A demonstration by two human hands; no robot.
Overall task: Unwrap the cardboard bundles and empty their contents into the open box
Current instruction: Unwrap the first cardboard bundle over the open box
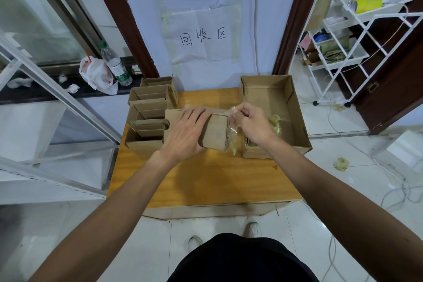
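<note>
on the counter [206, 176], left hand [186, 131] presses a cardboard bundle [215, 131] with straight fingers [194, 113], right hand [253, 122] pinches its clear wrap [233, 142], open box [297, 107] at 2 o'clock, tiled floor [332, 121] around.

Left hand [185, 130] pressing cardboard bundle [215, 131], right hand [251, 122] pinching clear tape [234, 119], beside open box [295, 107]

On the table [206, 178], a bundle [216, 131] lies between cardboard dividers [148, 107] left and the open box [265, 96] right.

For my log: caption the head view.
Left hand presses cardboard bundle; right hand pinches its clear wrap beside open box.
</note>
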